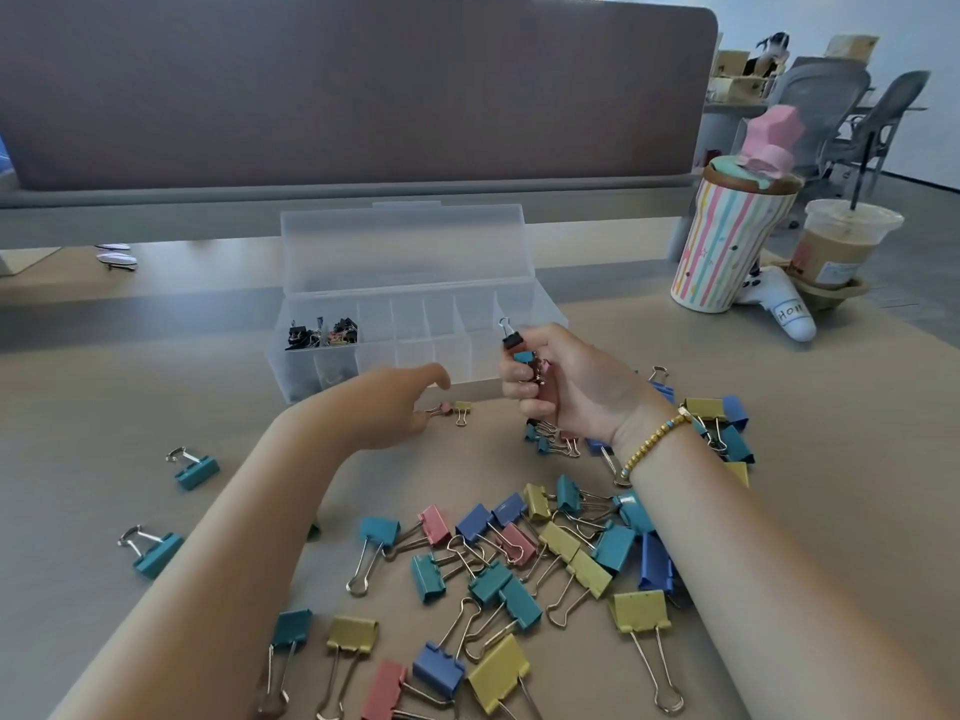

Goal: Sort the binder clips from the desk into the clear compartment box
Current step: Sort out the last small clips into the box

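Observation:
The clear compartment box point(415, 324) stands open at mid-desk, its lid upright; small dark clips point(322, 335) fill its far-left compartment. My right hand point(561, 387) is shut on a bunch of small binder clips point(522, 353), black, teal and pink, held just in front of the box. My left hand point(395, 402) reaches over the desk, fingers apart, its fingertips at two small clips, one pink point(444, 409) and one yellow point(462, 410). A pile of large coloured clips point(545, 558) lies in front of me.
Two teal clips point(195, 467) lie apart at the left. A striped tumbler point(727, 241) and an iced drink cup point(841, 246) stand at the right, with a white controller beside them. A grey partition runs behind the box.

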